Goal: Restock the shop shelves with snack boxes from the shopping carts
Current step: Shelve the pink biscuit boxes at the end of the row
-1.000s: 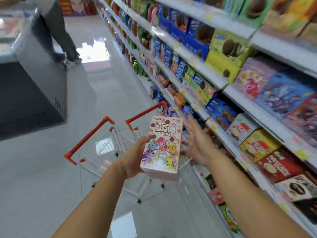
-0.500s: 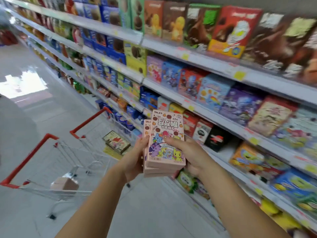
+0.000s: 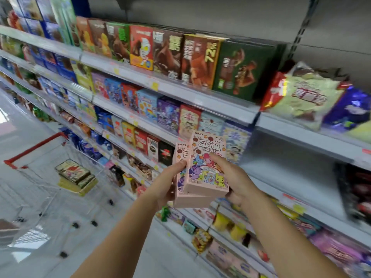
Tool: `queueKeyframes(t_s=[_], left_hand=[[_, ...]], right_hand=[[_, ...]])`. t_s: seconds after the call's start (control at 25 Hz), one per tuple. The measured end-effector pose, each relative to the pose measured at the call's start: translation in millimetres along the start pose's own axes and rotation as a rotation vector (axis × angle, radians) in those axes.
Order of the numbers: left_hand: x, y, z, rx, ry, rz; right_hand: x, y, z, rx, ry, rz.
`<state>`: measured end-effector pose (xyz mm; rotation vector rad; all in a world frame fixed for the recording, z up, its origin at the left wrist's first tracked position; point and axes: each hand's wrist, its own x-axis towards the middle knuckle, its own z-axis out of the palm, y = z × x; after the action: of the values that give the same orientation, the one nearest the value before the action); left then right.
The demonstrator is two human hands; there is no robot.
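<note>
Shop aisle: white shelving [image 3: 181, 93] runs along the right, its tiers packed with upright snack cartons and bags. Before the middle tier, two pink snack boxes [image 3: 207, 167] are held overlapped, the front one offset right. The left hand [image 3: 163, 187] grips their left edge, the right hand [image 3: 233, 177] their right. At left, a red-handled shopping cart [image 3: 34, 149] contains stacked flat boxes [image 3: 73, 172].

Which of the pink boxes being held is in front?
The pink cardboard box held by the right hand, its cartoon front fully showing; a second pink box peeks out behind it, toward the left hand.
</note>
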<state>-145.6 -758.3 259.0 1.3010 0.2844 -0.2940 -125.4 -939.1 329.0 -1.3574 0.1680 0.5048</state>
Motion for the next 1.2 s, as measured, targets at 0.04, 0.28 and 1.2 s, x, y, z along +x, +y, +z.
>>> queueKeyframes(t_s=[0.04, 0.28, 1.2], left_hand=[[0.8, -3.4, 22.5, 0.020, 0.012, -0.010], [16.1, -23.9, 73.5, -0.020, 0.024, -0.108], [-13.3, -26.7, 85.4, -0.158, 0.069, -0.072]], right_hand=[[-8.0, -2.7, -24.1, -0.007, 0.027, 0.004], [-23.6, -5.5, -150.9, 0.033, 0.465, -0.065], [65.1, -33.8, -203.8, -0.392, 0.262, -0.237]])
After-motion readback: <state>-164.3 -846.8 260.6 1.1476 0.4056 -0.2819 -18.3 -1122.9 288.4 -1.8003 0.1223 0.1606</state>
